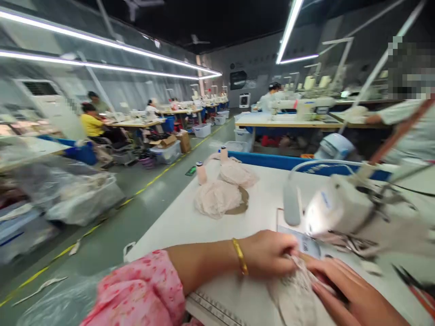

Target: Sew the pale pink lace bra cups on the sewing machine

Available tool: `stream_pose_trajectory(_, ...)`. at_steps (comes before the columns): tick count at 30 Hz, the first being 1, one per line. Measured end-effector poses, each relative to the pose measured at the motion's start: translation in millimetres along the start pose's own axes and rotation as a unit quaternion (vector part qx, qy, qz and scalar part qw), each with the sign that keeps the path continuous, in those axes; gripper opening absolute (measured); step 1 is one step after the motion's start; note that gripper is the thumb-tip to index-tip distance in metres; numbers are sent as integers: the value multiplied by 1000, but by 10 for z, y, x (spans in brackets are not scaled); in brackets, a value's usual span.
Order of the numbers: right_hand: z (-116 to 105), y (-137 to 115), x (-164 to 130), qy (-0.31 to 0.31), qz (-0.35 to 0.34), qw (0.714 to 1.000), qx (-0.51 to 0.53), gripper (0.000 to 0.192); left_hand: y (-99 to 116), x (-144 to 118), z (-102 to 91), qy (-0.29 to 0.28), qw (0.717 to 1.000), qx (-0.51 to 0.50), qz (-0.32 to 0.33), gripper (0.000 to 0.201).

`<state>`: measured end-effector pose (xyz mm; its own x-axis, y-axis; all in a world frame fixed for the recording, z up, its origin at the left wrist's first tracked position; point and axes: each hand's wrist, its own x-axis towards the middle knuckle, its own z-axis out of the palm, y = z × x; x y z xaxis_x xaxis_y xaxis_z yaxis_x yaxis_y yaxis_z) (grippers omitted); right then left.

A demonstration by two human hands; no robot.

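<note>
Far left of the sewing machine [343, 206], across the aisle, clear plastic bags [81, 197] sit stuffed with pale fabric, and further back a bin [167, 153] stands on the floor with an open cardboard box [163, 141] on top; their contents are too blurred to name. Nearer the machine, on the white desk [176, 226], two heaps of pinkish lace pieces [217, 198] lie with two thread cones [201, 173] beside them. Now the left hand [268, 253], pink floral sleeve and gold bangle [240, 256] on show: its grip is pinching the edge of the lace fabric piece [295, 294]. That piece lies on the desk just in front of the machine, between both hands. The right hand [343, 285] rests flat, fingers spread and pressed on the fabric's right side, touching it.
</note>
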<state>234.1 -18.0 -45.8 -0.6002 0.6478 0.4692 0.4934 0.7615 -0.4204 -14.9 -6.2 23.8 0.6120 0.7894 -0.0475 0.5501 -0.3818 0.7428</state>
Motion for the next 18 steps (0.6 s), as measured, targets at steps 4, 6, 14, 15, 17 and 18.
stream_pose_trajectory(4,-217,-282,158,-43,103,993,29,43,-68,20,-26,20,992,-121,-1,16)
stream_pose_trajectory(6,-213,-346,222,-45,120,989,72,41,-81,51,-19,15,988,-156,-2,15)
stream_pose_trajectory(14,-234,-369,258,-60,244,952,174,16,-36,58,59,29,985,-167,-17,10)
stream_pose_trajectory(15,-254,-377,262,-58,241,950,188,18,-27,53,66,32,985,-168,-14,10)
stream_pose_trajectory(17,-286,-400,271,-50,234,945,224,26,-5,42,78,39,985,-167,-7,13)
stream_pose_trajectory(18,-296,-411,275,-48,234,941,241,30,6,37,83,43,986,-164,-3,15)
